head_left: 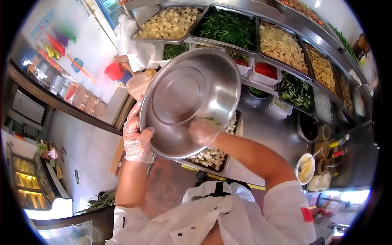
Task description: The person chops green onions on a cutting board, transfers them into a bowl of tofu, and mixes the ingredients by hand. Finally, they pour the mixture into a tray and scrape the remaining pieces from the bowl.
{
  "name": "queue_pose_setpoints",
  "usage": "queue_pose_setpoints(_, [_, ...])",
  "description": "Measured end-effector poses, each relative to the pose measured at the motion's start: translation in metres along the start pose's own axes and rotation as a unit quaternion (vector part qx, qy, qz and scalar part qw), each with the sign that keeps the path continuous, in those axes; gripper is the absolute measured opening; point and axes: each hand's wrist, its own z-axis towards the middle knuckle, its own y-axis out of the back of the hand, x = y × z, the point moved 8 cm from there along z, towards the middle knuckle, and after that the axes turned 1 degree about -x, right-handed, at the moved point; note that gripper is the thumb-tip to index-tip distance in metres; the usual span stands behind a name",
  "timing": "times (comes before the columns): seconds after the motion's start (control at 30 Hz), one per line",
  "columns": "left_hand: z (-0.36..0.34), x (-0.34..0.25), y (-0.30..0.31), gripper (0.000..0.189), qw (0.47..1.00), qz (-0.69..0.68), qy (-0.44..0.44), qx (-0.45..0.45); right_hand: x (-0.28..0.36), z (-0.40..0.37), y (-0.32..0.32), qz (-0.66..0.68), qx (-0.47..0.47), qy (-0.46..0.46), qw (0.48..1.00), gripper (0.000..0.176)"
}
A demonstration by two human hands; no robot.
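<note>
Head view: the gloved left hand (136, 139) has its grip clamped on the left rim of one steel bowl (188, 94). The gloved right hand (204, 131) lies inside at the low edge, and I cannot tell its grip. The bowl is tipped up, mouth facing the person, above one tray (224, 162) of white cubes on the counter (261, 126).
</note>
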Motion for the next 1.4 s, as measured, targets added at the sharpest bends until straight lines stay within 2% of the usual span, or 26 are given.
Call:
queue_pose_setpoints(0.07, [-0.004, 0.008, 0.006, 0.018, 0.999, 0.048, -0.001, -0.004, -0.027, -0.008, 0.018, -0.082, 0.044, -0.018, 0.995, 0.014])
queue_pose_setpoints(0.13, [-0.005, 0.008, 0.001, 0.022, 0.997, 0.075, 0.004, -0.016, -0.018, 0.008, 0.087, -0.018, -0.064, -0.046, 0.997, 0.015])
queue_pose_setpoints(0.23, [-0.007, -0.005, -0.009, 0.022, 0.997, 0.080, -0.015, -0.003, -0.051, 0.021, 0.114, 0.028, -0.234, -0.007, 0.972, 0.023])
queue_pose_setpoints(0.33, [-0.001, -0.016, -0.016, 0.020, 0.997, 0.055, -0.048, 0.024, -0.076, 0.010, 0.071, -0.016, -0.045, -0.150, 0.988, 0.027])
queue_pose_setpoints(0.37, [0.003, -0.017, -0.018, 0.019, 0.996, 0.051, -0.059, 0.032, -0.062, 0.004, 0.062, 0.007, 0.015, -0.172, 0.985, 0.025])
queue_pose_setpoints(0.4, [0.005, -0.016, -0.017, 0.018, 0.996, 0.047, -0.068, 0.038, -0.039, -0.001, 0.052, -0.079, 0.045, -0.112, 0.990, 0.025])
queue_pose_setpoints(0.47, [0.002, -0.014, -0.016, 0.016, 0.993, 0.058, -0.088, 0.054, -0.034, -0.009, 0.020, 0.005, 0.048, -0.102, 0.994, 0.019])
queue_pose_setpoints(0.53, [0.002, -0.013, -0.020, 0.017, 0.986, 0.080, -0.119, 0.081, -0.032, -0.001, 0.069, 0.058, -0.069, -0.078, 0.993, 0.019])
queue_pose_setpoints(0.57, [-0.001, -0.014, -0.022, 0.017, 0.985, 0.092, -0.118, 0.081, -0.042, 0.004, 0.087, 0.074, -0.111, -0.100, 0.986, 0.020])
queue_pose_setpoints(0.6, [-0.004, -0.020, -0.024, 0.018, 0.984, 0.105, -0.118, 0.081, -0.066, 0.006, 0.086, 0.051, -0.213, -0.034, 0.975, 0.021])
queue_pose_setpoints(0.67, [-0.006, -0.035, -0.031, 0.019, 0.977, 0.132, -0.132, 0.099, -0.082, 0.008, 0.128, 0.038, -0.162, -0.039, 0.985, 0.022])
queue_pose_setpoints(0.73, [-0.008, -0.054, -0.040, 0.021, 0.965, 0.161, -0.160, 0.131, -0.127, -0.003, 0.131, 0.101, -0.172, -0.096, 0.975, 0.024])
queue_pose_setpoints(0.77, [-0.012, -0.060, -0.046, 0.023, 0.963, 0.172, -0.155, 0.141, -0.124, -0.009, 0.129, 0.160, -0.128, -0.171, 0.964, 0.031])
queue_pose_setpoints(0.87, [-0.013, -0.076, -0.061, 0.025, 0.949, 0.166, -0.208, 0.168, -0.119, -0.028, 0.087, 0.370, -0.118, -0.263, 0.883, 0.039])
queue_pose_setpoints(0.9, [-0.010, -0.078, -0.063, 0.027, 0.945, 0.169, -0.218, 0.175, -0.101, -0.031, 0.089, 0.332, -0.120, -0.280, 0.893, 0.044])
queue_pose_setpoints(1.0, [-0.006, -0.080, -0.071, 0.026, 0.940, 0.169, -0.239, 0.174, -0.098, -0.027, 0.024, 0.562, -0.156, -0.234, 0.778, 0.044])
queue_pose_setpoints(1.07, [-0.005, -0.081, -0.086, 0.027, 0.923, 0.198, -0.264, 0.199, -0.071, -0.022, 0.009, 0.628, -0.170, -0.245, 0.718, 0.045])
queue_pose_setpoints(1.1, [-0.007, -0.077, -0.088, 0.027, 0.921, 0.196, -0.268, 0.204, -0.053, -0.019, 0.019, 0.594, -0.164, -0.223, 0.755, 0.044])
queue_pose_setpoints(1.2, [-0.015, -0.072, -0.098, 0.029, 0.909, 0.215, -0.303, 0.190, -0.033, -0.021, 0.003, 0.569, -0.151, -0.191, 0.786, 0.042])
queue_pose_setpoints(1.23, [-0.019, -0.066, -0.098, 0.025, 0.902, 0.242, -0.306, 0.183, -0.031, -0.025, -0.004, 0.567, -0.158, -0.218, 0.779, 0.036])
queue_pose_setpoints(1.33, [-0.029, -0.044, -0.092, 0.020, 0.888, 0.277, -0.332, 0.157, -0.030, -0.038, -0.012, 0.447, -0.092, -0.216, 0.863, 0.030])
queue_pose_setpoints(1.37, [-0.031, -0.041, -0.089, 0.020, 0.883, 0.283, -0.344, 0.147, -0.037, -0.051, -0.035, 0.517, -0.091, -0.264, 0.809, 0.029])
queue_pose_setpoints(1.4, [-0.032, -0.040, -0.085, 0.018, 0.886, 0.287, -0.336, 0.141, -0.041, -0.060, -0.046, 0.487, -0.059, -0.250, 0.835, 0.028])
